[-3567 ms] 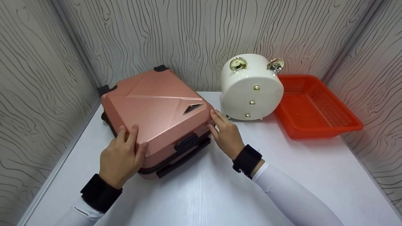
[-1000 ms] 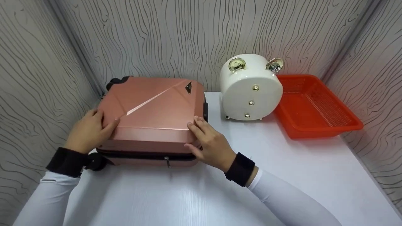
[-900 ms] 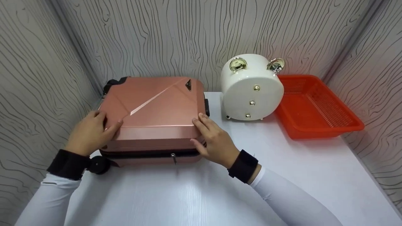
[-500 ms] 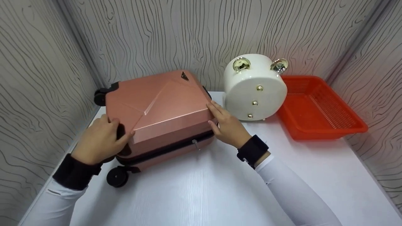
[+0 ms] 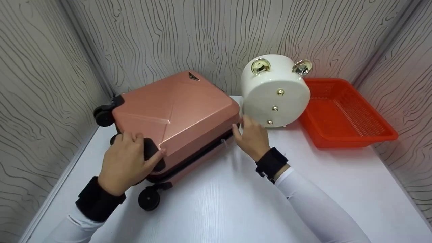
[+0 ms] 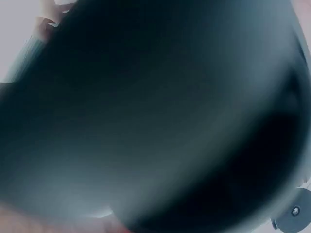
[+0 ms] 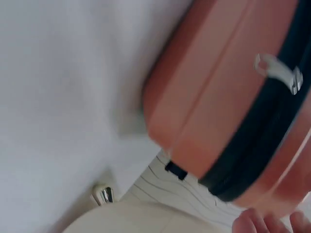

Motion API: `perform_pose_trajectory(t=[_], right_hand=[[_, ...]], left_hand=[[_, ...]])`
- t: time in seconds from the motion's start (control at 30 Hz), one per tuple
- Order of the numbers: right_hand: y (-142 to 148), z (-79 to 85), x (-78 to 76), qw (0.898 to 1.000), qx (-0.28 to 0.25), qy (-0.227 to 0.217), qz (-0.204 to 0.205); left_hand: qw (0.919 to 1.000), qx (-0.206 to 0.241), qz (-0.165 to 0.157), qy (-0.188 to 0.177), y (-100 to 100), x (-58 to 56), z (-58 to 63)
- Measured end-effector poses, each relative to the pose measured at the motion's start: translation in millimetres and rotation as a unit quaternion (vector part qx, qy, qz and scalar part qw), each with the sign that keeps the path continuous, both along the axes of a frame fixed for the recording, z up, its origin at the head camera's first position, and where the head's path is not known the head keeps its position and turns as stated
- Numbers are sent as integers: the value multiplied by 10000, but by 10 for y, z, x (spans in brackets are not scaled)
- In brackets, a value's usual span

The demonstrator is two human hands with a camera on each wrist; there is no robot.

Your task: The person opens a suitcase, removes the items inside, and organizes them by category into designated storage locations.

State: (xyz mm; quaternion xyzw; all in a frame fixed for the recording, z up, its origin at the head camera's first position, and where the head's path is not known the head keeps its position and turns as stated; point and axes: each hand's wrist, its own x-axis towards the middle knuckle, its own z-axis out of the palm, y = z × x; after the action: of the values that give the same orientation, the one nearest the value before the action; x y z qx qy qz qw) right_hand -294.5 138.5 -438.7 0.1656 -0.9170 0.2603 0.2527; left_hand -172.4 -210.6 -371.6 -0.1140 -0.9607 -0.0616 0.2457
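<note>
We have the left hand (image 5: 123,162) spread loosely over the eight o'clock corner of the case (image 5: 184,104), thumb apart from the fingers. The right hand (image 5: 253,139) is loosely opened, holding nothing, at its three o'clock corner; blur hides whether it touches. The case lies broad face up on the desk (image 5: 209,212). We judge its shell stiff, slick and sturdy; its weight we cannot tell. Opposite corners seem our best hold; the wheel (image 5: 149,199) at seven o'clock may swivel, and the zip pull (image 5: 223,141) at four looks flimsy. The drum (image 5: 258,101) stands close at two o'clock, the basket (image 5: 337,143) farther at three.
</note>
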Motion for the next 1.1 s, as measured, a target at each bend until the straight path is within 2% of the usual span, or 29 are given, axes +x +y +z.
perform_pose_trajectory(t=[0.13, 0.2, 0.27, 0.37, 0.47, 0.57, 0.67, 0.77, 0.93, 1.1], right_hand=[[-62, -127, 71, 9961, 631, -479, 396], [-81, -170, 69, 9939, 648, -681, 570], [-90, -196, 56, 9938, 433, -775, 667], [-87, -239, 57, 9933, 50, -816, 812], [-97, -287, 109, 9924, -123, -753, 970], [-145, -324, 214, 9910, -124, -604, 1185], [-249, -348, 362, 9874, 16, -426, 1523], [-405, -369, 553, 9784, 250, -309, 2028], [-705, -404, 868, 9531, 823, 147, 2908], [-948, -386, 1025, 9324, 1405, 628, 3270]], left_hand=[[9991, 223, -322, -171, -9, 19, 9], [9979, 328, -533, -187, -24, 8, 1], [9966, 375, -715, -171, -38, -17, 3], [9948, 417, -880, -314, -60, -52, 40], [9937, 333, -896, -582, -74, -61, 81], [9938, 139, -850, -704, -74, -56, 92], [9947, 4, -818, -623, -65, -54, 66], [9953, -49, -835, -492, -59, -55, 26], [9954, -101, -920, -232, -72, -67, -15], [9945, -80, -1028, 183, -105, -109, -65]])
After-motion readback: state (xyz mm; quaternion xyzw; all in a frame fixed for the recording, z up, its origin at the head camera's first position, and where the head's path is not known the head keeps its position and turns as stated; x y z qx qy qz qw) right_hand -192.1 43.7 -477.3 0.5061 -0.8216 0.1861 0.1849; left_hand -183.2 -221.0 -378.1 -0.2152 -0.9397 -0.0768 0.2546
